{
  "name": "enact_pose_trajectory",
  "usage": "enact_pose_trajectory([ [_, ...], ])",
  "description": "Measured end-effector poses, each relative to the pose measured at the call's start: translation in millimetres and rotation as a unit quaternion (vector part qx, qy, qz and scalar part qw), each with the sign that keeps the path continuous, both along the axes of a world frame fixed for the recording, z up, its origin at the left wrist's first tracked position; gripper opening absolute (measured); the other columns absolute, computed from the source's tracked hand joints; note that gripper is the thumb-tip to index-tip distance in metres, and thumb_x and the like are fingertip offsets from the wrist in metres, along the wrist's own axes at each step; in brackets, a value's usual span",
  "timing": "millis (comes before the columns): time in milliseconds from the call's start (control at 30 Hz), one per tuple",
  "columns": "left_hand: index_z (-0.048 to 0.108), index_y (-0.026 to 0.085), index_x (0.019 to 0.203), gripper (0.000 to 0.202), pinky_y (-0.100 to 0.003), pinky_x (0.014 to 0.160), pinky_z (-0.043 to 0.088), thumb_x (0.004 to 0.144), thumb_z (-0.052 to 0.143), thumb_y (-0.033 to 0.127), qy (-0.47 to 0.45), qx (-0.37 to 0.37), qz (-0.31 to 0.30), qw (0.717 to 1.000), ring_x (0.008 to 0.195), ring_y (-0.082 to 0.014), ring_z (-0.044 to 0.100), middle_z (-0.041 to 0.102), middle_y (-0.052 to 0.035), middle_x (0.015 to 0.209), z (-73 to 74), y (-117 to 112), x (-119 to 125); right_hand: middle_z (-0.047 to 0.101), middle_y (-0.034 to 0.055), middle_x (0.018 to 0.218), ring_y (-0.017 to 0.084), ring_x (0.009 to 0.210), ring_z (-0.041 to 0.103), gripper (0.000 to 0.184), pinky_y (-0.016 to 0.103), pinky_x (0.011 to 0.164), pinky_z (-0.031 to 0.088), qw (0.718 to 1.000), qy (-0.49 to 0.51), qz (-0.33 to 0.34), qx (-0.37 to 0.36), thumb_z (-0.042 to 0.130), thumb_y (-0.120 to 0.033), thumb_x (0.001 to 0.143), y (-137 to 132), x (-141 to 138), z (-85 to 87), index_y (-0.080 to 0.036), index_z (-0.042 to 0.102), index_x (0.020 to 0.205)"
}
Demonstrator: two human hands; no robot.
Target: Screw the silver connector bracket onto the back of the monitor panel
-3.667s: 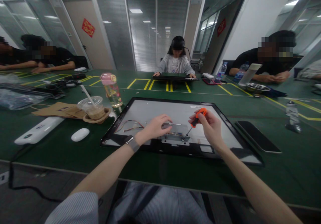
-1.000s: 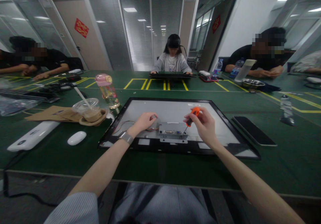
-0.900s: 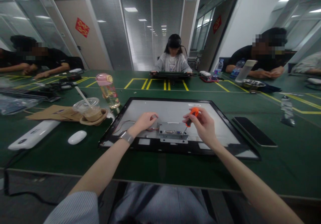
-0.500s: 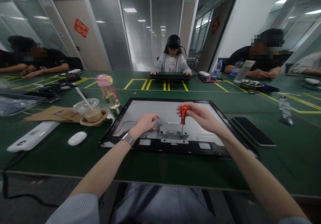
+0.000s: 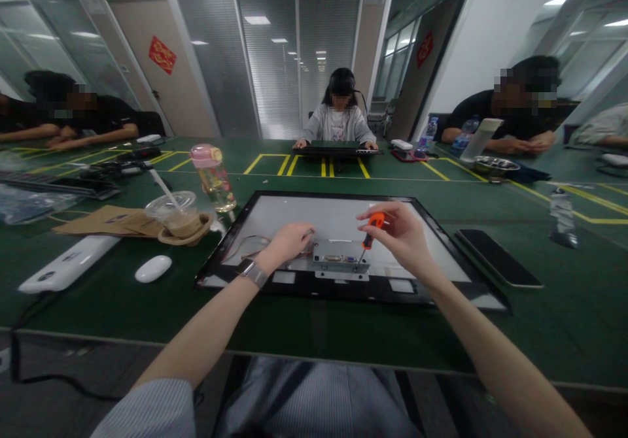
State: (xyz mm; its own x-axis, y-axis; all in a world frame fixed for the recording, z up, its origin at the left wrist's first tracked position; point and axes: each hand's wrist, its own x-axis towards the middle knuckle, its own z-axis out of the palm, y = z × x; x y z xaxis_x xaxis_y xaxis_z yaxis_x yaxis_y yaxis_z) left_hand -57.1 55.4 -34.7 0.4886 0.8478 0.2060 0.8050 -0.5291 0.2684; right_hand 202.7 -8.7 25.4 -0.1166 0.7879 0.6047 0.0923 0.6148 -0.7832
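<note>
A flat monitor panel (image 5: 441, 245) lies face down on the green table, black frame around a grey back. A small metal connector board (image 5: 341, 255) sits near its front edge, with thin coloured wires (image 5: 245, 245) trailing left. My left hand (image 5: 289, 240) rests on the panel at the board's left end, fingers curled against it. My right hand (image 5: 400, 235) grips an orange-handled screwdriver (image 5: 371, 226), tilted, its tip down at the board's right end.
Left of the panel are a white mouse (image 5: 153, 269), a white remote-like device (image 5: 66, 265), a plastic cup with straw (image 5: 176, 212) and a pink-capped bottle (image 5: 213, 180). A black phone (image 5: 498, 257) lies to the right. Other people sit around the table.
My right hand swung the screwdriver upright half a second ago, then tilted it back with the tip at the board's right end. My left hand shifted from on top of the board to its left end.
</note>
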Motion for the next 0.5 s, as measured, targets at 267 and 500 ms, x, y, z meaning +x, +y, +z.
enact_pose_trajectory([
  [267, 0.068, 0.017, 0.119, 0.028, -0.035, 0.095, 0.052, 0.101, 0.047, 0.021, 0.031, 0.022, -0.013, 0.999, 0.104, -0.0239, 0.07, 0.074, -0.0107, 0.116, -1.1, -1.0, 0.5, 0.073, 0.0004, 0.073, 0.02, 0.065, 0.072, 0.017, 0.037, 0.064, 0.061, 0.989, -0.019, -0.127, 0.074, 0.076, -0.036, 0.084, 1.2, -0.1, -15.3, -0.025, 0.073, 0.096],
  [500, 0.069, 0.018, 0.119, 0.029, -0.034, 0.096, 0.053, 0.099, 0.048, 0.019, 0.027, 0.01, -0.001, 1.0, 0.104, -0.0234, 0.07, 0.074, -0.011, 0.117, -0.7, -2.0, 1.3, 0.078, 0.0055, 0.096, 0.024, 0.088, 0.075, 0.024, 0.046, 0.085, 0.062, 0.999, 0.012, -0.036, 0.002, 0.061, -0.037, 0.094, 3.6, 4.1, -6.4, -0.025, 0.076, 0.108],
])
